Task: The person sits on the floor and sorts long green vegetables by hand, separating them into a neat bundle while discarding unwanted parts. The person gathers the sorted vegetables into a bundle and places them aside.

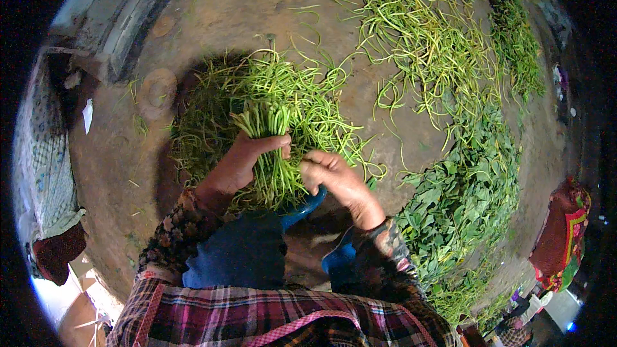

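My left hand (pixel 236 164) is closed around an upright bundle of green stems (pixel 270 125), thumb across the front. To its right my right hand (pixel 332 176) is curled, its fingers blurred, close beside the lower part of the bundle. Whether it holds a stem cannot be told. Beneath and beyond both hands spreads a loose pile of green stems (pixel 308 86). Part of a blue rim (pixel 308 205) shows under my right hand; the rest is hidden by stems and my arm.
Long loose stems (pixel 424 43) lie on the brown floor at the upper right. Below them is a heap of green leaves (pixel 458 197), with darker greens (pixel 518 43) beyond. A patterned cloth (pixel 48 154) is at the far left, a red patterned cloth bundle (pixel 554 236) at the far right.
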`<state>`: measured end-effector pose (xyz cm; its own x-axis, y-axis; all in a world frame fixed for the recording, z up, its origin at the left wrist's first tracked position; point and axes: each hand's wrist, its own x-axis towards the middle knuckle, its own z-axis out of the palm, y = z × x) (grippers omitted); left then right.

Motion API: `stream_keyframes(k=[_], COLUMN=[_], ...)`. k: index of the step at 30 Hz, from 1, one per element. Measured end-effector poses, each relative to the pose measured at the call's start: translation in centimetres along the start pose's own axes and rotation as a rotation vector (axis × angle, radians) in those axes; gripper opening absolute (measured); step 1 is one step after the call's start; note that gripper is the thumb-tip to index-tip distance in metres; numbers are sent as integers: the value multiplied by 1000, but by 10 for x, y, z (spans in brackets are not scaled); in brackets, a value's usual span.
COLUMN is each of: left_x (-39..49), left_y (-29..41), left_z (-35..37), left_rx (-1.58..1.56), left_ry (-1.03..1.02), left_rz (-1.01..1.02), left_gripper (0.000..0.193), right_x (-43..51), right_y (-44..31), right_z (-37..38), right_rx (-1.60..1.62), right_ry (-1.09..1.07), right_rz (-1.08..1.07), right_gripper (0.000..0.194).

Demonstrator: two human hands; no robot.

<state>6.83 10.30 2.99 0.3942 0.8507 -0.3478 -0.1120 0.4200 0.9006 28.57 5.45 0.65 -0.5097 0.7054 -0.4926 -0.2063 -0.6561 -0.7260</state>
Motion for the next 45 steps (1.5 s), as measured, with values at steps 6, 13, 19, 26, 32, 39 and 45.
stream_keyframes(k=[6, 13, 19, 26, 32, 39, 45], left_x=[13, -1, 0, 1, 3, 1, 1], left_y=[-8, -4, -20, -2, -6, -16, -25], left_z=[-14, -10, -33, -8, -6, -4, 1], left_rx=[-174, -240, -214, -271, -323, -343, -512], left_ry=[-72, -7, -106, -10, -42, -25, 8], left_rz=[-261, -418, -240, -274, -268, -296, -252], left_gripper=[16, 18, 17, 12, 15, 28, 22], right_x=[100, 170, 108, 15, -9, -6, 7], right_y=[20, 35, 48, 53, 17, 8, 16], right_z=[-119, -106, -75, -69, -40, 13, 38], right_rx=[-760, -1238, -1159, -179, 552, 692, 590], right_ry=[609, 640, 580, 642, 503, 208, 171], right_rz=[-222, -215, -280, -341, -508, -507, -445], right_gripper=[32, 48, 15, 15, 15, 21, 20])
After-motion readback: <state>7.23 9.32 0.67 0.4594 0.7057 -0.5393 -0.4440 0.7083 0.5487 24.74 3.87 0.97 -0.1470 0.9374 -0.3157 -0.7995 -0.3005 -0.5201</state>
